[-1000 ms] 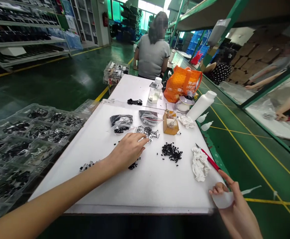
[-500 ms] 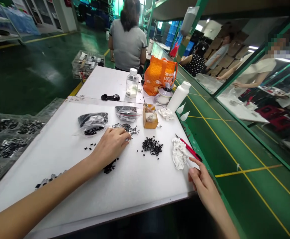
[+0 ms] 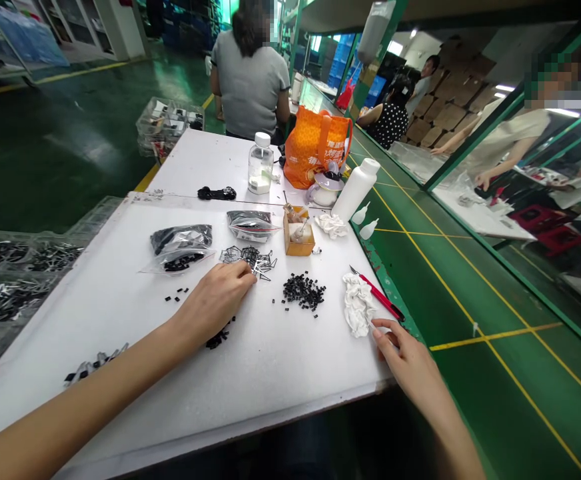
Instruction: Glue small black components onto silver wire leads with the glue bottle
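My left hand (image 3: 214, 301) lies on the white work board (image 3: 270, 393), its fingertips at the edge of a tangle of small dark metal wire parts (image 3: 247, 259). Whether those fingers pinch a piece is hidden. My right hand (image 3: 403, 360) is at the board's right edge, fingers apart and holding nothing, with its fingertips beside a crumpled white cloth (image 3: 358, 305). Just past the cloth lies a red-handled craft knife (image 3: 380, 297). Ahead of my hands is a heap of small black pieces (image 3: 304, 291). Two zip bags of black parts (image 3: 180, 240) lie nearby.
A small cardboard box (image 3: 299, 239) holds tools. A clear bottle (image 3: 260, 163), a white bottle (image 3: 355, 190) and an orange bag (image 3: 315, 147) stand beyond. Plastic trays of parts (image 3: 15, 267) lie left of the board. A co-worker (image 3: 250, 80) sits at the far end.
My right hand has moved from the board's near corner up to the cloth, and the white dropper piece it held is no longer in it. My left hand stays at the tangle.
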`<state>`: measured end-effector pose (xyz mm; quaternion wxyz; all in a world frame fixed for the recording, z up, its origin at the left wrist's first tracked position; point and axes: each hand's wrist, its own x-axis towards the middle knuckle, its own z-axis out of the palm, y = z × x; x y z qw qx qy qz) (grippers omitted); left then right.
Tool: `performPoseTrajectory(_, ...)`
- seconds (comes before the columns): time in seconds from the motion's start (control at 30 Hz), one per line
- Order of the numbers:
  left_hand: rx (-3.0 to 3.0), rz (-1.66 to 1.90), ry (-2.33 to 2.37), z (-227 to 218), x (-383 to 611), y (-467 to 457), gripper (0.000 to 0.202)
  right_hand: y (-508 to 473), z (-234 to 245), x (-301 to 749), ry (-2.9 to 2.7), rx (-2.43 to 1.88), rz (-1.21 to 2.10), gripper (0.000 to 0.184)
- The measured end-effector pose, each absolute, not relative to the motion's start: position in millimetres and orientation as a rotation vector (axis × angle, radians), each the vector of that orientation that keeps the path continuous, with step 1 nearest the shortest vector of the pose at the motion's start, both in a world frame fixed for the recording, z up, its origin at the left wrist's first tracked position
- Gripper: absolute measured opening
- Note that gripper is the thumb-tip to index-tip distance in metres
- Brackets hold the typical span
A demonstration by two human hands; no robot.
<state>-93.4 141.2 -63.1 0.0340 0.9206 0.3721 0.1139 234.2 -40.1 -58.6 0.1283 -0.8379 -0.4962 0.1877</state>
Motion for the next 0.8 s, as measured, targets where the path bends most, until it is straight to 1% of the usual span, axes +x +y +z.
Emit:
performPoseTrajectory(0.13, 2.820, 0.379, 1.141, -62.8, -95.6, 140.7, 0.028, -36.9, -54.3, 230.4, -1.492, -2.494, 0.506, 0.047)
performPoseTrajectory(0.4, 2.728, 0.513, 1.192, -54.9, -98.6, 135.1, 0.016, -31.0, -47.7, 223.9, -1.670, -2.578, 0.377, 0.043)
performPoseTrajectory(0.6, 2.600, 0.574, 1.250, -46.5, -106.2, 137.2, 0.023, -28.0, -42.7, 218.0, -1.871, -2.679, 0.192, 0.046)
performPoseTrajectory(0.8, 2.664, 0.492, 1.274, -42.2, -107.8, 135.2, 0.023, -35.2, -41.9, 223.3, -2.132, -2.724, 0.065, 0.052)
